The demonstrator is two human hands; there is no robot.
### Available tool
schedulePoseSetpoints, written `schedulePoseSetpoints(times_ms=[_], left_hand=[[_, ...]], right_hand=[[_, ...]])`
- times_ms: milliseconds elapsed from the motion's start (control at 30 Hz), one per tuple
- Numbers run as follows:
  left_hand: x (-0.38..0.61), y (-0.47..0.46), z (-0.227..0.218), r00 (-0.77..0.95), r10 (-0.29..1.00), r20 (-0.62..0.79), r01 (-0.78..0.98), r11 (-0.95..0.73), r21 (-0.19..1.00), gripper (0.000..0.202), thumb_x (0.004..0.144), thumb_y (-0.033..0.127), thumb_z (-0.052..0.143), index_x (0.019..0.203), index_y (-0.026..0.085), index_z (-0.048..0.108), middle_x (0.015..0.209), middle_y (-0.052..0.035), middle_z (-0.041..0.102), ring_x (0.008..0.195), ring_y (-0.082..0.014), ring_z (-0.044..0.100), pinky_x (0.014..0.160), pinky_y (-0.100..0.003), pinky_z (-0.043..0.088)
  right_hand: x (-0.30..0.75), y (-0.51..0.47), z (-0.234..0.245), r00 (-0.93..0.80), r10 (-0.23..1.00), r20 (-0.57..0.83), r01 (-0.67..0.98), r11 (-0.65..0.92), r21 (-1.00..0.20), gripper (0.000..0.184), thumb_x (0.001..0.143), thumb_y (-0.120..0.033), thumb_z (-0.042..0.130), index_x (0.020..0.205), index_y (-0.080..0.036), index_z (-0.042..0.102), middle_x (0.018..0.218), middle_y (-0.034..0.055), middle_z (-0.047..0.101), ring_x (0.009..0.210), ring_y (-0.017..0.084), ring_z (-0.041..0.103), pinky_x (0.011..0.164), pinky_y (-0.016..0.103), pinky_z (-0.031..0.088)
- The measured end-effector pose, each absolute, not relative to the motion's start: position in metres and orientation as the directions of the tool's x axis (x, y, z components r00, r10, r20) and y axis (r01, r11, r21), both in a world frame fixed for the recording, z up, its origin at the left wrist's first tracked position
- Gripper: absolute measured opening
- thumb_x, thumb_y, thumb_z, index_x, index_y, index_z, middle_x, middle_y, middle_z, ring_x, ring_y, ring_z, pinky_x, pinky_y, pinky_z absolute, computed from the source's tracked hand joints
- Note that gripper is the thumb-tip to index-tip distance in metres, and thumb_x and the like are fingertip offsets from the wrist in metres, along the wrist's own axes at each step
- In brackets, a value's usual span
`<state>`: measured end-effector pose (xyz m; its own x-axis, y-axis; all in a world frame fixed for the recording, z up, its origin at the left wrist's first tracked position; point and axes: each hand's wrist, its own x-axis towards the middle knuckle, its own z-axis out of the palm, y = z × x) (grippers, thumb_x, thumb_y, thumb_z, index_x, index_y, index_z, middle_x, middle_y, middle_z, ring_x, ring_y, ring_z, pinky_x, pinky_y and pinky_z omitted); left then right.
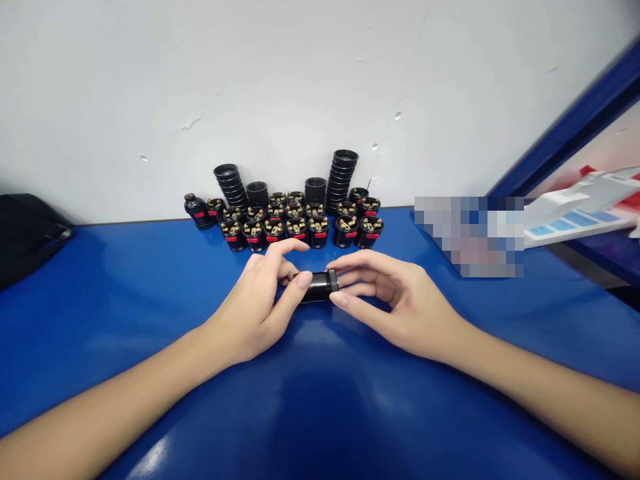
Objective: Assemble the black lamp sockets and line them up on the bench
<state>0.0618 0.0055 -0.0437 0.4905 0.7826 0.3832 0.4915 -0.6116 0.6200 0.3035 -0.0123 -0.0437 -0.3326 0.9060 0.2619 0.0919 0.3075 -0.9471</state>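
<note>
A black electrical connector [317, 287], cylindrical with a ribbed collar [333, 281] at its right end, lies on its side between my hands, just over the blue table. My left hand [267, 293] closes on its left end, thumb along the near side and index finger raised and bent above it. The left end is hidden by those fingers. At the ribbed collar, my right hand [390, 293] pinches with the thumb in front and fingertips behind.
Behind my hands stand several black connector inserts [275, 230] with brass terminals and red tabs. Two stacks of black rings [342, 177] rise by the wall. One assembled connector [197, 212] stands left. A blurred-out item [470, 237] and white-blue trays [575, 220] are right; a black bag [27, 233] is left.
</note>
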Motion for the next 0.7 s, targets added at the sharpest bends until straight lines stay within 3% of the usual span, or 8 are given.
schedulePoseSetpoints(times_ms=[233, 400, 467, 533, 600, 700], left_hand=[[0.060, 0.007, -0.054, 0.474, 0.711, 0.520, 0.391, -0.699, 0.599, 0.058, 0.101, 0.030, 0.071, 0.147, 0.028, 0.036, 0.110, -0.0043, 0.068, 0.096, -0.0210, 0.066, 0.091, -0.039, 0.048], [0.060, 0.009, -0.055, 0.486, 0.573, 0.660, 0.368, -0.819, 0.440, 0.065, 0.093, 0.014, 0.079, 0.145, 0.028, 0.042, 0.116, -0.0044, 0.067, 0.103, -0.0199, 0.064, 0.093, -0.036, 0.046], [0.060, 0.009, -0.053, 0.503, 0.549, 0.667, 0.370, -0.835, 0.408, 0.069, 0.092, 0.018, 0.082, 0.146, 0.029, 0.041, 0.116, -0.0044, 0.066, 0.103, -0.0204, 0.063, 0.094, -0.037, 0.047], [0.060, 0.008, -0.051, 0.511, 0.588, 0.627, 0.395, -0.809, 0.436, 0.076, 0.090, 0.032, 0.087, 0.149, 0.029, 0.039, 0.120, -0.0065, 0.064, 0.107, -0.0231, 0.062, 0.095, -0.039, 0.048], [0.060, 0.007, -0.049, 0.522, 0.663, 0.536, 0.427, -0.748, 0.508, 0.073, 0.095, 0.046, 0.080, 0.151, 0.027, 0.036, 0.123, -0.0089, 0.065, 0.108, -0.0254, 0.063, 0.096, -0.043, 0.048], [0.061, 0.004, -0.043, 0.539, 0.739, 0.403, 0.479, -0.663, 0.575, 0.041, 0.112, 0.043, 0.050, 0.148, 0.025, 0.040, 0.105, -0.0054, 0.070, 0.098, -0.0238, 0.066, 0.095, -0.045, 0.046]], right_hand=[[0.304, -0.011, -0.042, -0.324, 0.915, 0.242, 0.096, 0.286, -0.953, 0.030, 0.092, -0.033, 0.084, 0.115, -0.019, 0.070, 0.102, 0.0061, 0.080, 0.087, 0.020, 0.084, 0.087, 0.032, 0.072], [0.304, -0.012, -0.040, -0.327, 0.915, 0.235, 0.096, 0.280, -0.955, 0.029, 0.092, -0.033, 0.084, 0.114, -0.020, 0.070, 0.102, 0.0068, 0.081, 0.088, 0.022, 0.084, 0.087, 0.034, 0.072], [0.303, -0.012, -0.040, -0.329, 0.915, 0.235, 0.099, 0.281, -0.955, 0.029, 0.092, -0.033, 0.084, 0.114, -0.020, 0.070, 0.102, 0.0065, 0.081, 0.087, 0.022, 0.084, 0.087, 0.035, 0.072], [0.303, -0.012, -0.040, -0.328, 0.915, 0.236, 0.103, 0.283, -0.953, 0.029, 0.092, -0.033, 0.084, 0.113, -0.020, 0.070, 0.102, 0.0065, 0.081, 0.086, 0.022, 0.084, 0.086, 0.035, 0.073], [0.302, -0.012, -0.041, -0.330, 0.912, 0.244, 0.104, 0.292, -0.951, 0.029, 0.091, -0.032, 0.085, 0.113, -0.020, 0.071, 0.102, 0.0064, 0.080, 0.086, 0.022, 0.084, 0.085, 0.035, 0.073], [0.302, -0.013, -0.041, -0.337, 0.907, 0.253, 0.097, 0.301, -0.949, 0.031, 0.090, -0.032, 0.086, 0.114, -0.019, 0.071, 0.101, 0.0060, 0.080, 0.087, 0.021, 0.084, 0.088, 0.034, 0.072]])
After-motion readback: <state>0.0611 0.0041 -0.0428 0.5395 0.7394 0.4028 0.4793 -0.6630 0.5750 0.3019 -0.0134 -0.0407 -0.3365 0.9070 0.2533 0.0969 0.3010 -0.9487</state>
